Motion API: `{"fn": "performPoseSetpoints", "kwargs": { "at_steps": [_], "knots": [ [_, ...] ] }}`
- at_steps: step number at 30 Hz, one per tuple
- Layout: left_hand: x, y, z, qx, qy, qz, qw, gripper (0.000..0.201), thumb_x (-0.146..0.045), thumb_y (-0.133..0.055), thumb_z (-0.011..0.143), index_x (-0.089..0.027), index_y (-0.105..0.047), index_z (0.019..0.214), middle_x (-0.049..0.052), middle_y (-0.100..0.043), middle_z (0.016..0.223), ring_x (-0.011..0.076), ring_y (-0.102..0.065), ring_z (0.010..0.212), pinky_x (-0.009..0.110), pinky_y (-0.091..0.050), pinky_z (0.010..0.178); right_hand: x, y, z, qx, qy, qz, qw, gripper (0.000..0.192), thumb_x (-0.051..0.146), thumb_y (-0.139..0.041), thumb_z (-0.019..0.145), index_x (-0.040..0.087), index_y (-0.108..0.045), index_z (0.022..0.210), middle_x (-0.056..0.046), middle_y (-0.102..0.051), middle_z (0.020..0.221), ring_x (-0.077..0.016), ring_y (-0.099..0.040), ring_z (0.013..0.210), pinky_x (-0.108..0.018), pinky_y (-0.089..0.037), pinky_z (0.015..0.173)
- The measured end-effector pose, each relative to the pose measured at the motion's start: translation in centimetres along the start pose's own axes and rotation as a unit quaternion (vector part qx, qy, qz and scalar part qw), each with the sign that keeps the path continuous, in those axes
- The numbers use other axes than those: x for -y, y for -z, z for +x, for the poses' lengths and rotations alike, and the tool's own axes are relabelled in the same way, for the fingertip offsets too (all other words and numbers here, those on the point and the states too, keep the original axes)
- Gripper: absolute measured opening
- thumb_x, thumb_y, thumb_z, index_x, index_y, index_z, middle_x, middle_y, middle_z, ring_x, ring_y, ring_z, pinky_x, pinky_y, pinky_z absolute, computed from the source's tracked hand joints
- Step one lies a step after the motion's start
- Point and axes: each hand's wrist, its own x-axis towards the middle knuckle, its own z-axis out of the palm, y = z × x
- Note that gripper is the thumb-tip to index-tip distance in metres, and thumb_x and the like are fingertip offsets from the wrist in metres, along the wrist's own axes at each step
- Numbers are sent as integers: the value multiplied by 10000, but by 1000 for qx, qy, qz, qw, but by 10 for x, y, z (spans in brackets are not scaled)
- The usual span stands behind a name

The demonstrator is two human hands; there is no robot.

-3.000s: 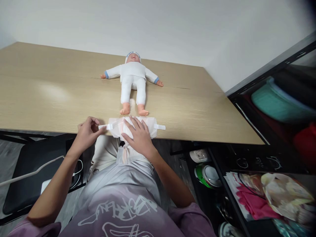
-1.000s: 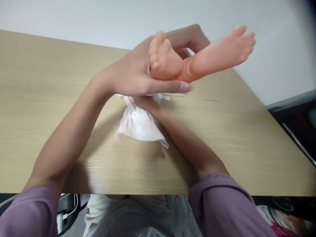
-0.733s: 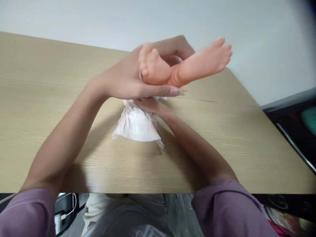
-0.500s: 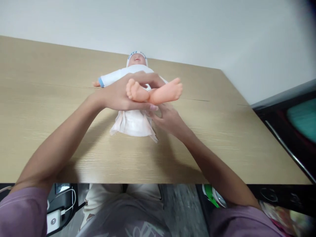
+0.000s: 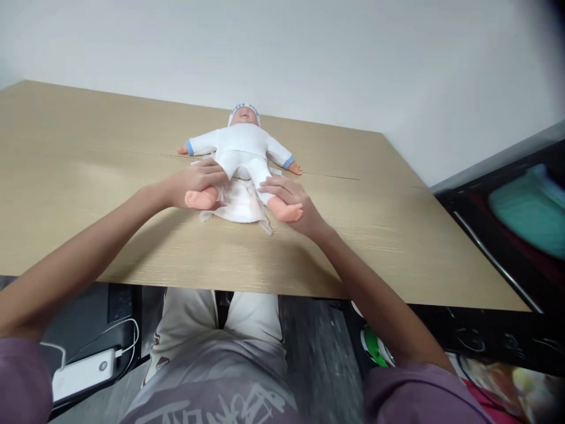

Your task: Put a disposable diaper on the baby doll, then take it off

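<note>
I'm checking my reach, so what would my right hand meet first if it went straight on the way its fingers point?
Your right hand would first meet the white-trousered leg of the white-clothed, blue-cuffed doll: it appears to rest on it now. Depth beyond is unclear.

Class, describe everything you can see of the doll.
The doll lies on its back on the table, arms spread, legs apart. It wears white clothing with blue cuffs and a blue-lettered white cap; its bare feet look plastic. The left hand and right hand hold its lower legs; a white diaper lies under it.
</note>
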Motion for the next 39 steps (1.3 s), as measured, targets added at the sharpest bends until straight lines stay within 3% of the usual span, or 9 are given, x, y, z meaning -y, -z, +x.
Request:
{"fn": "performPoseSetpoints", "kwargs": {
  "at_steps": [3, 7, 16, 22, 26, 29, 32, 35, 39],
  "knots": [
    [11, -5, -20, 54, 13, -15, 998, 315, -431, -714, 960, -243, -794, 1200, 166, -803, 1420, 404, -685, 1405, 583, -534, 1249, -15, -9, -12, 67, 34, -5, 997, 536, 185, -445, 1119, 272, -785, 1524, -55, -657, 1744, -279, -490, 1737, -546, -434, 1410],
    [17, -16, -36, 70, 61, -57, 994, 444, -240, -682, 874, -279, -813, 1297, 138, -789, 1520, 363, -629, 1567, 576, -501, 1342, -22, -19, -17, 79, 46, -4, 996, 524, 175, -409, 1163, 272, -790, 1509, -58, -660, 1742, -231, -455, 1759, -521, -412, 1430],
    [29, -22, -45, 90, 2, -65, 994, 698, -65, -622, 866, -238, -749, 1530, 159, -701, 1666, 325, -579, 1646, 548, -514, 1361, -40, -4, -19, 92, 56, 147, 983, 555, 177, -444, 1137, 308, -760, 1573, -35, -680, 1725, -247, -565, 1688, -535, -487, 1404],
    [14, -14, -38, 101, 28, -75, 992, 432, -254, -546, 1102, -246, -757, 1479, 145, -734, 1598, 323, -627, 1563, 505, -533, 1308, -4, 1, -18, 68, 9, 123, 990, 463, 369, -537, 1179, 260, -730, 1586, -124, -752, 1607, -339, -624, 1623, -610, -500, 1372],
    [-2, -29, -32, 77, 77, 21, 994, 530, -652, -690, 1048, -188, -767, 1295, 205, -755, 1491, 444, -600, 1482, 602, -507, 1255, 35, -19, -19, 23, -3, -29, 999, 654, 575, -754, 1090, 185, -700, 1613, -232, -725, 1556, -456, -588, 1597, -668, -475, 1348],
    [-7, -41, -31, 63, 93, 67, 991, 453, -603, -700, 1018, -188, -752, 1191, 211, -745, 1491, 463, -582, 1455, 623, -491, 1222, 44, -33, -16, 20, -19, -82, 996, 426, 317, -659, 1134, 182, -756, 1527, -220, -743, 1488, -420, -608, 1545, -584, -529, 1270],
    [-7, -36, -26, 47, 125, 39, 990, 332, -463, -558, 1084, -210, -748, 1184, 180, -776, 1353, 409, -632, 1362, 571, -522, 1161, 35, -34, -6, 14, -37, -93, 995, 354, 177, -549, 1133, 199, -814, 1365, -180, -780, 1335, -367, -704, 1295, -494, -580, 1090],
    [-2, -19, -12, 14, 181, -3, 983, 380, -520, -513, 1120, -218, -733, 1191, 148, -755, 1148, 360, -688, 1153, 524, -559, 1071, 18, -26, 14, -20, -58, -50, 997, 310, 257, -497, 1179, 215, -804, 1187, -135, -773, 1123, -324, -706, 1083, -428, -564, 937],
    [23, -2, 21, -84, 184, -9, 979, 439, -555, -517, 1112, -220, -715, 1317, 159, -715, 1415, 385, -611, 1367, 597, -446, 1271, -12, -20, 51, -102, -62, 29, 992, 339, 389, -485, 1196, 222, -753, 1073, -130, -754, 1129, -316, -702, 1104, -445, -557, 1007]
  ]
}}
